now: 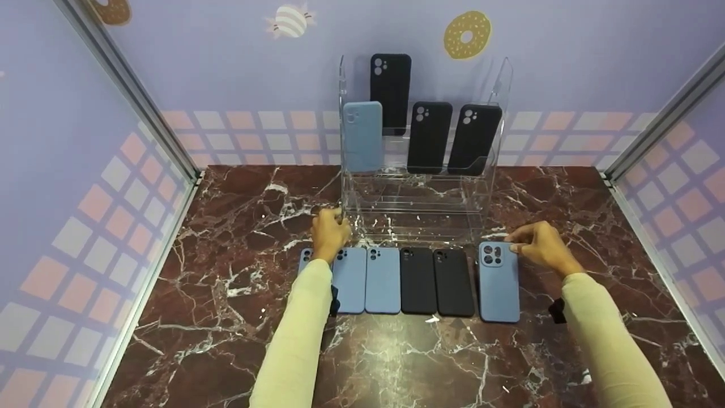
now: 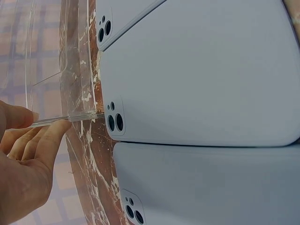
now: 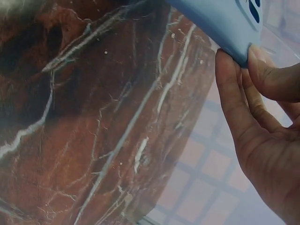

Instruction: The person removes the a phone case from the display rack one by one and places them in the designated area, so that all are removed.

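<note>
My right hand (image 1: 541, 246) pinches a blue phone case (image 1: 499, 289) by its top right corner; in the right wrist view thumb and fingertips close on that corner of the case (image 3: 225, 28). The case has a square camera block and is at the right end of a row. My left hand (image 1: 330, 233) grips the left side panel of a clear acrylic stand (image 1: 416, 211). Seen from the left wrist, thumb and fingers pinch the panel's edge (image 2: 51, 121). Below that hand lie blue phone cases (image 1: 383, 283), the leftmost partly hidden by the arm, then two black phone cases (image 1: 418, 283).
Upper tiers of the stand hold a light blue case (image 1: 363, 139) and several black cases (image 1: 429, 139). The table is dark red marble (image 1: 385, 357). Purple patterned panels (image 1: 226, 73) wall in the back and both sides.
</note>
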`<state>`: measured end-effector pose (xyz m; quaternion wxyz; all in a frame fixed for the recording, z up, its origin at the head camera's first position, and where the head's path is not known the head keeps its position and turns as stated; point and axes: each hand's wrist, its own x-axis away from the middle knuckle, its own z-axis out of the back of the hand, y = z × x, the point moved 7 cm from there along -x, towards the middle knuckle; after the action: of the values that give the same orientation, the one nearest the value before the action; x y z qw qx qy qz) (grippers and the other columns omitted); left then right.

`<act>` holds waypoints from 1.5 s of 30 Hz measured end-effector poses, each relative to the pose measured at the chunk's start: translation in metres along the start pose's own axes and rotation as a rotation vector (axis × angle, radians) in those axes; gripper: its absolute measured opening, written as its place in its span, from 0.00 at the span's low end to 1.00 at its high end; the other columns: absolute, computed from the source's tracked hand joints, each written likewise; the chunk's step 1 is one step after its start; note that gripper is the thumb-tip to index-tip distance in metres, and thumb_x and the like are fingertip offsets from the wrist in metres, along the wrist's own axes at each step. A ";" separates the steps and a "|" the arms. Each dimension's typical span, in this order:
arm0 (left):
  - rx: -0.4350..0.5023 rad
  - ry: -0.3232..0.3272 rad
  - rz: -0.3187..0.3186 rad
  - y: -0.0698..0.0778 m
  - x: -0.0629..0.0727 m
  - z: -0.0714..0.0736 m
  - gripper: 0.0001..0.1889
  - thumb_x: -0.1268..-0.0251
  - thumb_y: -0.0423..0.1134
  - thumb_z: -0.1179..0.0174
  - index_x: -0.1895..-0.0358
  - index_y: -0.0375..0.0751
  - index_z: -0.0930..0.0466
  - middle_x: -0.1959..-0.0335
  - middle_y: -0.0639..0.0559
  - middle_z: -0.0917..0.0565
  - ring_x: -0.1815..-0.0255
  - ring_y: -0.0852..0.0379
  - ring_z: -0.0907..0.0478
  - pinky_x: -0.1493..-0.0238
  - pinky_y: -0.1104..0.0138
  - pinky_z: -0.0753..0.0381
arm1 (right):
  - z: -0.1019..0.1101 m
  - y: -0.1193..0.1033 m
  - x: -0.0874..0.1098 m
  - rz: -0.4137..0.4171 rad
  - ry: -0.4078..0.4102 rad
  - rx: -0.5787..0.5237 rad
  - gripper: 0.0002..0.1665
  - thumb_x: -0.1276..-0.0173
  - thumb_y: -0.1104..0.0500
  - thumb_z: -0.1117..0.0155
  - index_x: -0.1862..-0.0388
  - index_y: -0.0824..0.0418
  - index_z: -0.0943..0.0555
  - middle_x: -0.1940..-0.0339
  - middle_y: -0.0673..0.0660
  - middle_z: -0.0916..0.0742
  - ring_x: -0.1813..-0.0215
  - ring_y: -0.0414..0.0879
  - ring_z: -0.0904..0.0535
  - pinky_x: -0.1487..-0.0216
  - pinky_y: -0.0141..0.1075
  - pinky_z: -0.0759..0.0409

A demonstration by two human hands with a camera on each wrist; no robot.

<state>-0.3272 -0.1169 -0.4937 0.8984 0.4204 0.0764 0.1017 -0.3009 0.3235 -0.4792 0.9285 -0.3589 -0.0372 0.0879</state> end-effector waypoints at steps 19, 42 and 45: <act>0.013 0.015 -0.011 0.001 0.001 0.000 0.14 0.33 0.32 0.38 0.47 0.43 0.12 0.59 0.46 0.10 0.53 0.44 0.14 0.46 0.49 0.22 | -0.022 0.011 -0.014 -0.074 0.036 0.075 0.08 0.40 0.71 0.29 0.61 0.74 0.12 0.62 0.69 0.11 0.59 0.59 0.15 0.59 0.46 0.19; 0.014 0.001 -0.010 0.001 0.001 0.000 0.17 0.33 0.32 0.38 0.43 0.43 0.14 0.57 0.46 0.10 0.53 0.43 0.14 0.46 0.49 0.22 | -0.031 0.012 -0.018 -0.075 0.043 0.067 0.08 0.38 0.70 0.29 0.61 0.74 0.12 0.60 0.71 0.11 0.56 0.65 0.15 0.53 0.56 0.19; 0.011 0.001 -0.014 0.001 0.001 0.000 0.16 0.33 0.32 0.38 0.44 0.42 0.13 0.58 0.45 0.10 0.55 0.44 0.14 0.48 0.49 0.21 | -0.030 0.011 -0.017 -0.068 0.057 0.067 0.07 0.38 0.69 0.29 0.62 0.73 0.12 0.62 0.70 0.11 0.59 0.63 0.14 0.56 0.53 0.18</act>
<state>-0.3261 -0.1155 -0.4928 0.8966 0.4249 0.0802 0.0953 -0.3148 0.3084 -0.5085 0.9431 -0.3285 -0.0201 0.0473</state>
